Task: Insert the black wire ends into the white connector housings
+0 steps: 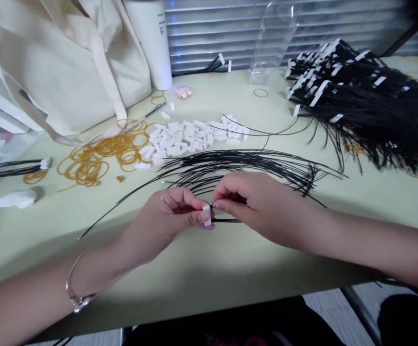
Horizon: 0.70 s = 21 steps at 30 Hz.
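Between thumb and fingers, my left hand (pixel 175 211) pinches a small white connector (pixel 207 215) held upright. My right hand (pixel 247 199) is closed on a thin black wire (pixel 212 206) whose end meets the connector's right side. More black wire (pixel 227 220) runs from the connector's lower part and passes under my right hand. Just beyond both hands lies a loose spread of black wires (pixel 259 161). Behind it is a pile of white connectors (pixel 187 137).
Tangled yellow rubber bands (pixel 93 158) and a pen (pixel 146 117) lie at the left, before a cloth bag (pixel 86 62) and a white bottle (pixel 153 43). A large heap of wired connectors (pixel 360 105) fills the back right. The table's front edge (pixel 209 322) is near.
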Each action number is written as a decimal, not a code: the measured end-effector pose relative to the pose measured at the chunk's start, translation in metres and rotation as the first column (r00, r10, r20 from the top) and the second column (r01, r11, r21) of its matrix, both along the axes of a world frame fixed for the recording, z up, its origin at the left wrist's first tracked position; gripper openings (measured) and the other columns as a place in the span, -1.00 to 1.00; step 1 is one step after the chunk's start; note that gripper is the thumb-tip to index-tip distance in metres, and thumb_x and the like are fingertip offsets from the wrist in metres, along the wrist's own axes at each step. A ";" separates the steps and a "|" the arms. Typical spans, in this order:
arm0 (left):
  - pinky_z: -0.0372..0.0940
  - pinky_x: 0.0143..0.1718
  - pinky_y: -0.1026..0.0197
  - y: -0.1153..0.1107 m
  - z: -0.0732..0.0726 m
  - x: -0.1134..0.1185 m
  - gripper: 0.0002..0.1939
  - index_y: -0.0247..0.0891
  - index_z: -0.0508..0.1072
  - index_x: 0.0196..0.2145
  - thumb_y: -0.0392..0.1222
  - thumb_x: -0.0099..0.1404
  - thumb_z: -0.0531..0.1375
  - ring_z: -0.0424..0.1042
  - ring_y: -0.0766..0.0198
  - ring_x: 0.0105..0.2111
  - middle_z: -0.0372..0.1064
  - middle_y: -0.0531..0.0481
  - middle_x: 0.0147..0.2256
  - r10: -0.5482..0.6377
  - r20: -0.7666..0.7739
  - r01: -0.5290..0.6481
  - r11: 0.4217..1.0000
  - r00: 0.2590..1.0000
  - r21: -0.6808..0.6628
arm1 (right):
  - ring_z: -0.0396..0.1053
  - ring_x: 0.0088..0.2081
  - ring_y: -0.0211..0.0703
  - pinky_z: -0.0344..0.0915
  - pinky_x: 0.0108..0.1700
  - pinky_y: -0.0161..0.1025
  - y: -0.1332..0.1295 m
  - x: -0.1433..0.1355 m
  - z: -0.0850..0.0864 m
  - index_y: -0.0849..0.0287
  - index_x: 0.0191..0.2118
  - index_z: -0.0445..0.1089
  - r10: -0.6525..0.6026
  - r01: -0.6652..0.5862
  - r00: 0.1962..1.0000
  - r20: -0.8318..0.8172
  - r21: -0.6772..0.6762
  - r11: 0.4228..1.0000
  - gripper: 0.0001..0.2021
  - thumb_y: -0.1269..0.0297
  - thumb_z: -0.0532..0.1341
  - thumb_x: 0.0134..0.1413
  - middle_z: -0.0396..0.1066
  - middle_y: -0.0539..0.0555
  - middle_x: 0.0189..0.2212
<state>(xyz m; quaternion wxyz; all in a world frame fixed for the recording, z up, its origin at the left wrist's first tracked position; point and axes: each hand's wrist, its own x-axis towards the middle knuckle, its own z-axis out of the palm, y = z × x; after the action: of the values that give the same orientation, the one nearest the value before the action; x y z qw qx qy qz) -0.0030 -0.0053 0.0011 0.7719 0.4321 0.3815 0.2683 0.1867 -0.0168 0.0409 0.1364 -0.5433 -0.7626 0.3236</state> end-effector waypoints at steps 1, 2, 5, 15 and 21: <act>0.36 -0.30 0.35 0.000 0.000 0.000 -0.88 -0.30 0.44 -0.48 -0.33 0.06 0.34 0.47 0.41 -0.46 0.50 0.07 -0.49 -0.003 0.000 0.003 1.000 1.000 0.001 | 0.13 -0.47 -0.45 0.00 -0.42 -0.43 -0.002 -0.001 -0.002 0.17 -0.43 0.38 0.001 -0.001 1.000 -0.002 0.013 1.000 -0.82 0.29 0.09 0.10 0.32 -0.07 -0.51; 0.36 -0.30 0.35 0.000 0.000 0.000 -0.88 -0.30 0.44 -0.48 -0.33 0.06 0.34 0.47 0.41 -0.46 0.50 0.08 -0.49 -0.005 -0.001 0.005 1.000 1.000 0.001 | 0.13 -0.46 -0.45 0.00 -0.41 -0.42 -0.003 -0.002 -0.004 0.18 -0.43 0.38 0.003 -0.003 1.000 -0.007 0.016 1.000 -0.82 0.30 0.09 0.11 0.32 -0.07 -0.50; 0.37 -0.27 0.32 0.000 0.000 0.000 -0.88 -0.31 0.43 -0.48 -0.32 0.07 0.33 0.47 0.40 -0.44 0.50 0.05 -0.47 -0.012 -0.011 0.013 1.000 1.000 0.014 | 0.16 -0.42 -0.44 0.02 -0.38 -0.42 -0.006 -0.004 -0.007 0.19 -0.42 0.37 -0.008 0.009 1.000 -0.030 0.031 0.999 -0.81 0.29 0.07 0.13 0.33 -0.06 -0.47; 0.29 -0.32 0.30 -0.010 0.000 0.003 -0.92 -0.29 0.42 -0.40 -0.26 0.13 0.26 0.39 0.35 -0.41 0.43 0.02 -0.43 -0.027 -0.239 0.130 0.895 0.971 0.428 | 0.29 -0.38 -0.31 0.13 -0.38 -0.36 0.004 0.013 0.011 0.12 -0.32 0.40 0.167 -0.159 0.968 0.185 -0.060 0.985 -0.73 0.07 0.06 0.12 0.41 0.02 -0.36; 0.27 -0.29 0.33 -0.010 -0.009 -0.002 -0.95 -0.31 0.40 -0.41 -0.31 0.22 0.18 0.39 0.32 -0.36 0.45 -0.04 -0.38 -0.122 -0.283 0.301 0.569 0.951 0.765 | 0.30 -0.30 -0.30 0.22 -0.26 -0.33 0.045 -0.045 0.007 0.13 -0.26 0.35 0.231 -0.255 0.953 0.198 0.107 0.961 -0.83 0.19 0.11 0.09 0.38 0.00 -0.29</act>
<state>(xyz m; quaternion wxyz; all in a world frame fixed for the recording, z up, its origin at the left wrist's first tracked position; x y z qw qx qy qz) -0.0049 -0.0151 -0.0074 0.4798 0.7988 0.2407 0.2715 0.1414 0.0287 0.0480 0.0601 -0.4623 -0.8527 0.2357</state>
